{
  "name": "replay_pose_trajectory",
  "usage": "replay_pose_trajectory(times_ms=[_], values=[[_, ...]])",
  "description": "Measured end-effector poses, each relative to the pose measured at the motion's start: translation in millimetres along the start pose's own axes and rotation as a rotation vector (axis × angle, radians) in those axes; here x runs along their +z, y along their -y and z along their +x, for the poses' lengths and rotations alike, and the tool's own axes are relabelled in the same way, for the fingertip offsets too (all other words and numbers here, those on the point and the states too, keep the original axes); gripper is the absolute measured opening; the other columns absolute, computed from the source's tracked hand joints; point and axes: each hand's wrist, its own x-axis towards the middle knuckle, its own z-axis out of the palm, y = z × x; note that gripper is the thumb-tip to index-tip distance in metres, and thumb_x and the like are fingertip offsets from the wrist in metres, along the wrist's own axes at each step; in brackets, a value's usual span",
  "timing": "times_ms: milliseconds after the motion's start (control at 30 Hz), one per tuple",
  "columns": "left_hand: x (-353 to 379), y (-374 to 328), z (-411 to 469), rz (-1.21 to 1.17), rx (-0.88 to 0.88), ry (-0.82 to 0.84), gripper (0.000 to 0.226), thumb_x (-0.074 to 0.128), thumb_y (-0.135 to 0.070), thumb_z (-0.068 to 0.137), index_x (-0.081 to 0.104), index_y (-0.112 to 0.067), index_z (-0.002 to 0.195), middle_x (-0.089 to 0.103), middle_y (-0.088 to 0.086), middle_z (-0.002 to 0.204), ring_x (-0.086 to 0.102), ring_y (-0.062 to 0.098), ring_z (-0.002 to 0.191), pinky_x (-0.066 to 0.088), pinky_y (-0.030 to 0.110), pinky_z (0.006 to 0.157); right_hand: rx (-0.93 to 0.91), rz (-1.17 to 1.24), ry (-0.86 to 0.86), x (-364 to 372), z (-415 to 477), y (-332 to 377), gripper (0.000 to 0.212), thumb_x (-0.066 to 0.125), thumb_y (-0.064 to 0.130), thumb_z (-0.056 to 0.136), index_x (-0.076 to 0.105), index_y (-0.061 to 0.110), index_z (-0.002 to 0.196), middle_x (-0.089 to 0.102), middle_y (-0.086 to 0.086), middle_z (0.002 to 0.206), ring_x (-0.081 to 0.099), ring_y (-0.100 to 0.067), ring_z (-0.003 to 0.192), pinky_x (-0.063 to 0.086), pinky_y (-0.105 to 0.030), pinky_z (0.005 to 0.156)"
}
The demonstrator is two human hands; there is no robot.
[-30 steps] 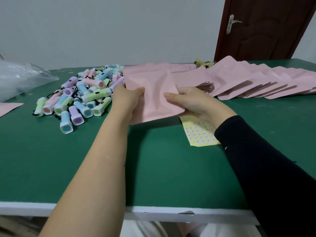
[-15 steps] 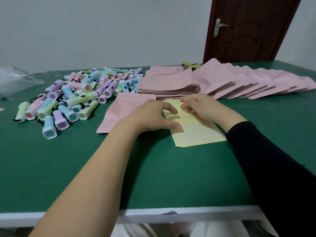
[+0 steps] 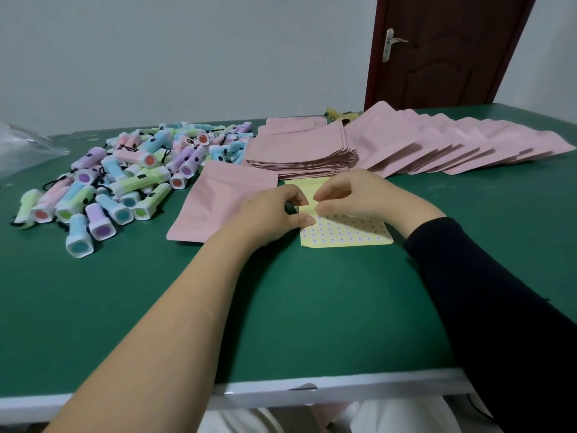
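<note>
1. Both hands are working on the yellow sticker sheet (image 3: 346,234), which is lying on the green table (image 3: 312,307) just right of a single pink pouch (image 3: 215,201).
2. The left hand (image 3: 274,214) is curling thumb and forefinger round the sheet's lifted left edge and pinching it; its wrist is lying over the pouch's right side.
3. The right hand (image 3: 352,195) is pinching the same raised edge with curled fingers. Whether a sticker is already coming away between the fingertips is too small to tell.
4. The step in hand is probably peeling one small sticker. The next move is likely calling for a clean lift off the backing and a carry over to the pouch.
5. The single pouch is lying flat, its contents not showing.
6. Behind it, a stack of pink pouches (image 3: 299,151) is sitting flat and thin, seemingly unfilled; a fanned row of pouches (image 3: 452,145) is stretching away to the right, contents hidden.
7. Mini flashlights (image 3: 125,182) are lying heaped loose to the left, in no container; a clear plastic bag (image 3: 25,148) is lying at the far left edge.
</note>
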Motion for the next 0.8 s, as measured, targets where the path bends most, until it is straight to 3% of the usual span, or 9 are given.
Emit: replay_pose_trajectory(times_ms=[100, 333, 467, 567, 700, 800], values=[[2.5, 1.1, 1.9, -0.009, 0.009, -0.048, 0.015, 0.069, -0.039, 0.089, 0.060, -0.027, 0.093, 0.054, -0.014, 0.078, 0.047, 0.005, 0.060, 0.034, 0.027, 0.055, -0.007, -0.044, 0.018, 0.6, 0.6, 1.8, 0.014, 0.079, 0.035, 0.073, 0.071, 0.034, 0.084, 0.071, 0.017, 0.085, 0.065, 0.004, 0.078, 0.048, -0.017, 0.070], [3.3, 2.0, 3.5, -0.054, -0.007, -0.052, 0.024, 0.060, -0.040, 0.095, 0.060, -0.021, 0.081, 0.051, -0.006, 0.064, 0.042, 0.006, 0.048, 0.029, 0.027, 0.048, -0.033, -0.070, -0.029, -1.4, -1.0, 3.3, 0.009, 0.076, 0.031, 0.081, 0.070, 0.034, 0.077, 0.068, 0.016, 0.077, 0.059, 0.011, 0.067, 0.039, -0.006, 0.054], [3.1, 3.0, 3.7, -0.043, -0.003, -0.061, 0.030, 0.056, -0.042, 0.097, 0.057, -0.025, 0.073, 0.051, -0.005, 0.061, 0.044, 0.002, 0.037, 0.029, 0.022, 0.042, -0.050, -0.067, -0.049, -1.4, -1.1, 5.0, 0.003, 0.073, 0.032, 0.084, 0.070, 0.033, 0.085, 0.068, 0.015, 0.086, 0.061, 0.000, 0.082, 0.047, -0.019, 0.070], [2.7, 3.1, 4.0, -0.030, -0.001, -0.057, 0.032, 0.053, -0.044, 0.098, 0.058, -0.027, 0.072, 0.055, -0.003, 0.066, 0.045, 0.004, 0.043, 0.031, 0.019, 0.042, -0.074, -0.025, -0.080, -1.4, -2.9, 9.0, 0.012, 0.074, 0.032, 0.082, 0.071, 0.031, 0.094, 0.069, 0.015, 0.097, 0.062, -0.003, 0.094, 0.051, -0.031, 0.089], [3.0, 3.1, 4.6, -0.024, 0.003, -0.053, 0.030, 0.053, -0.045, 0.098, 0.060, -0.027, 0.074, 0.054, -0.003, 0.066, 0.045, 0.004, 0.043, 0.030, 0.018, 0.041, -0.059, -0.036, -0.139, -1.4, -3.9, 13.0, 0.011, 0.074, 0.038, 0.080, 0.070, 0.035, 0.089, 0.067, 0.022, 0.095, 0.058, -0.002, 0.102, 0.034, -0.055, 0.108], [3.0, 3.2, 4.7, -0.052, 0.001, -0.053, 0.030, 0.054, -0.043, 0.098, 0.061, -0.024, 0.077, 0.049, -0.004, 0.061, 0.044, -0.002, 0.036, 0.027, 0.012, 0.032, -0.042, -0.033, -0.169, -2.2, -4.3, 13.6, 0.008, 0.074, 0.037, 0.081, 0.069, 0.035, 0.086, 0.066, 0.025, 0.093, 0.056, -0.001, 0.105, 0.025, -0.060, 0.112]])
